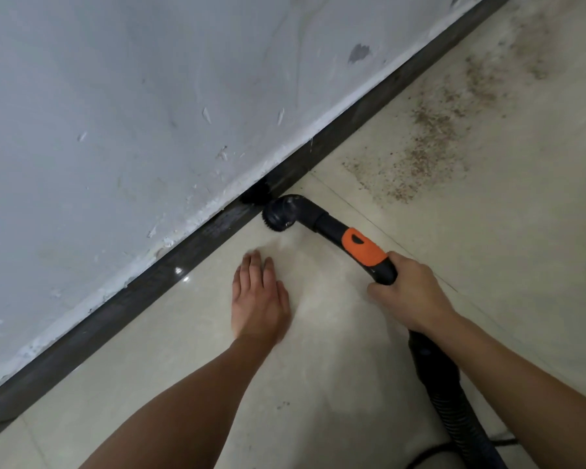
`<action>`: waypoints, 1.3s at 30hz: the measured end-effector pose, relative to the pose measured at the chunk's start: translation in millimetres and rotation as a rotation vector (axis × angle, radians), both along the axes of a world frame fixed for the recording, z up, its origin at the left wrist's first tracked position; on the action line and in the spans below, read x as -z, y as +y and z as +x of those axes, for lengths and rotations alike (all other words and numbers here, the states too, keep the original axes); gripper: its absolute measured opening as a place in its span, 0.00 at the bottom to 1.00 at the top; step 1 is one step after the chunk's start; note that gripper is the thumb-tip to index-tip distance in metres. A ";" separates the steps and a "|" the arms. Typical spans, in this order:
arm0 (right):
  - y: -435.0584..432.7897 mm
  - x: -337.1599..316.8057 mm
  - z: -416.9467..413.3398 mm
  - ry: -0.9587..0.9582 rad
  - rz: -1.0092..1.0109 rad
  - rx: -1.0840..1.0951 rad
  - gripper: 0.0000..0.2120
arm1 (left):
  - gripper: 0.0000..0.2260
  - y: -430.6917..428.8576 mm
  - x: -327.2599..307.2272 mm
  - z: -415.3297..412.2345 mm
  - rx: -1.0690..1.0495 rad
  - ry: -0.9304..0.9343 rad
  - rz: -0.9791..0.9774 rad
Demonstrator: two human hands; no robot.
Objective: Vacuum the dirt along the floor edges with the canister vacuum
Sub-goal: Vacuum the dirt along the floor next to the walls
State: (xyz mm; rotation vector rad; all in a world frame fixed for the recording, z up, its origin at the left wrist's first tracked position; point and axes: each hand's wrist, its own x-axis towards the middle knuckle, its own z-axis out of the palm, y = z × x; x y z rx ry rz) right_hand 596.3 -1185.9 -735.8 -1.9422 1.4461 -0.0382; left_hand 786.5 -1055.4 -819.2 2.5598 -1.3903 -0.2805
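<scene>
Two hands, left hand (259,299) and right hand (413,296); one vacuum wand (362,247); one hose (454,401); perhaps two dirt patches (420,157), far right.

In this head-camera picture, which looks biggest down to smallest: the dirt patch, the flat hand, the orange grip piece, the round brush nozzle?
1. dirt patch
2. left hand, though nearer the camera
3. orange grip piece and round brush nozzle look alike, so unranked
</scene>
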 end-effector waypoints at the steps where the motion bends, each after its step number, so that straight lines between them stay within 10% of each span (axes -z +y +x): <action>1: -4.2 -2.9 -6.5 0.000 0.000 0.029 0.09 | 0.23 0.5 0.1 0.1 0.004 -0.001 0.000; 15: 22.5 -23.1 -212.9 0.157 -0.095 0.473 0.08 | 0.22 -5.3 -0.4 -6.2 0.001 -0.047 0.036; 39: -103.1 7.9 -40.3 -0.079 -0.104 0.346 0.06 | 0.25 -32.2 5.8 -26.3 -0.130 -0.011 0.033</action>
